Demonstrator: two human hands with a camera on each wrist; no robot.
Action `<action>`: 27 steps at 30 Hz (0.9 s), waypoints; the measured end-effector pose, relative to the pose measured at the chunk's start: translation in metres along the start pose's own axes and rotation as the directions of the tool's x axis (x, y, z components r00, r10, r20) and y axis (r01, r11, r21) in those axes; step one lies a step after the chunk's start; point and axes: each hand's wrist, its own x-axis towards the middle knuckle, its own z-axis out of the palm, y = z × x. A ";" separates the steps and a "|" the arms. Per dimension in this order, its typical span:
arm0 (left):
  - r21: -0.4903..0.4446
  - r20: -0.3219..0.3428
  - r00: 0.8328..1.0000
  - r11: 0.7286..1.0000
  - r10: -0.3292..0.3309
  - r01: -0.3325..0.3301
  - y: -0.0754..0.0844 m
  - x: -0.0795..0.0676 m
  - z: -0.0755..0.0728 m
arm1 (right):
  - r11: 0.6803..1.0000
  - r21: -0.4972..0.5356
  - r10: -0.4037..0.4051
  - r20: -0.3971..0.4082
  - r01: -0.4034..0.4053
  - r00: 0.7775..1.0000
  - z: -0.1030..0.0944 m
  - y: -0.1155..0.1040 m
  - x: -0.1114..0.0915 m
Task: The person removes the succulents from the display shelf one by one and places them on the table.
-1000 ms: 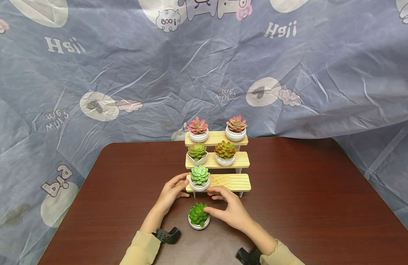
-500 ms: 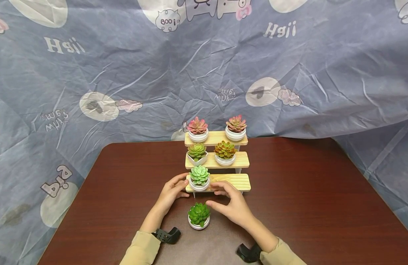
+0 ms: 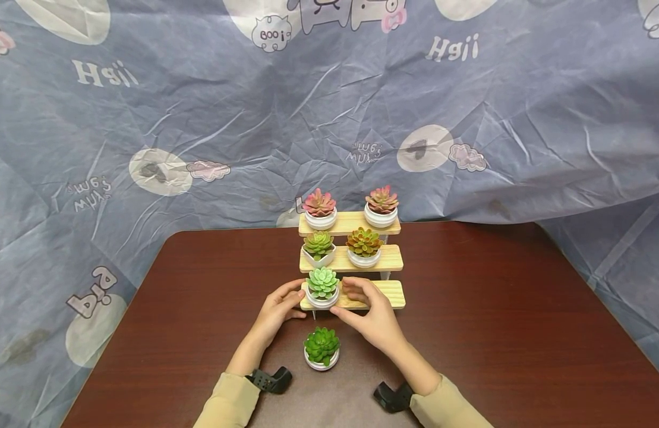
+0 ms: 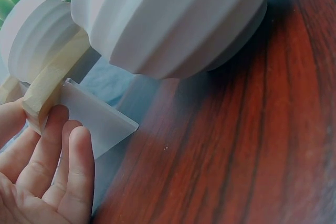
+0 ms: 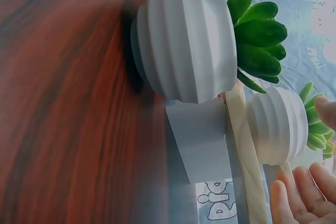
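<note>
On the left end of the bottom board of a three-tier wooden plant stand [image 3: 390, 291] stands a light green succulent [image 3: 322, 286] in a white ribbed pot. My left hand [image 3: 273, 314] pinches that board's left end, fingertips on the wood in the left wrist view. My right hand [image 3: 376, 321] is just right of the light green succulent's pot, thumb and curved fingers spread apart. The right wrist view shows these fingers [image 5: 310, 192] close to the pot, with no clear grip. A dark green succulent [image 3: 321, 348] in a white pot stands on the table between my forearms.
Two pink succulents [image 3: 381, 205] stand on the top board. The middle board carries a green succulent [image 3: 318, 248] in an angular pot and a brownish-green one [image 3: 363, 246]. A blue printed cloth [image 3: 243, 119] hangs behind the dark wood table [image 3: 495, 315].
My right hand has moved forward from beside the dark green succulent to beside the light green one on the bottom board. The left hand stays put on the board's end.
</note>
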 end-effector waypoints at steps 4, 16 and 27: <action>0.006 0.001 1.000 1.000 0.001 -0.001 0.000 0.000 0.000 | 1.000 -0.005 0.017 -0.008 -0.017 1.000 0.003 0.001 0.004; -0.008 -0.008 1.000 1.000 -0.019 0.019 -0.001 0.001 -0.001 | 0.999 0.021 0.050 -0.037 -0.049 0.998 0.018 0.035 0.014; -0.010 -0.001 1.000 1.000 -0.016 0.016 -0.001 0.001 -0.001 | 0.995 0.000 0.096 -0.032 -0.096 0.995 0.026 0.035 0.019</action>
